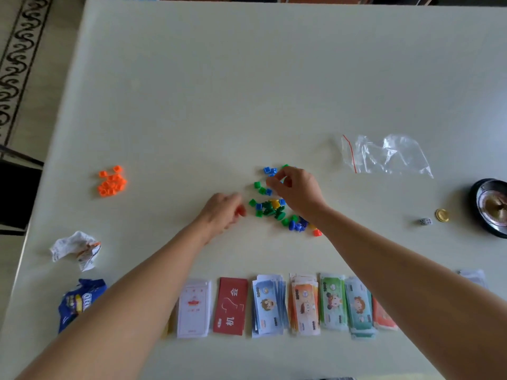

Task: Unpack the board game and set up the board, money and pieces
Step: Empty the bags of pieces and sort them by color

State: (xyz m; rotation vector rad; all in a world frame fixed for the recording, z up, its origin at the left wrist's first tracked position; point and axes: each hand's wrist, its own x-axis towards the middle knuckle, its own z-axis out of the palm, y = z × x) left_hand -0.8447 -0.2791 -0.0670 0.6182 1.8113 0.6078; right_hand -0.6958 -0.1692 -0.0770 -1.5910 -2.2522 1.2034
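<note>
Lying near the left edge of the pale table (219,91) are a crumpled scrap of paper (75,249) and, nearer the person, a blue snack bag (79,300). Farther back sits a tight heap of orange pieces (112,182), well apart from everything else.

Toward the middle, the left hand (223,212) rests low on the table with its fingers curled inward, pinching a single red piece (241,211) at their tips. Just to its right spreads a loose scatter of pieces (270,208) in green, blue, yellow and red, some shaped like small houses and some like pawns. The right hand (297,192) hovers over the far part of this scatter, palm down, fingers bent, with thumb and forefinger drawn together beside a few blue houses. I cannot tell whether a piece is caught between them.

Beyond that hand lies a clear plastic bag (384,154) with a red seal strip, flat and crumpled. Farther right are a white die (425,221) and a gold coin (442,215) close together, then a dark round object (491,207) cut off by the right edge.

Along the near edge, passing under both forearms, runs a row of stacks: white cards (193,308), red cards (230,305), then money in blue (267,305), orange (304,305), green (332,300), teal (359,305) and red-orange (382,316).
</note>
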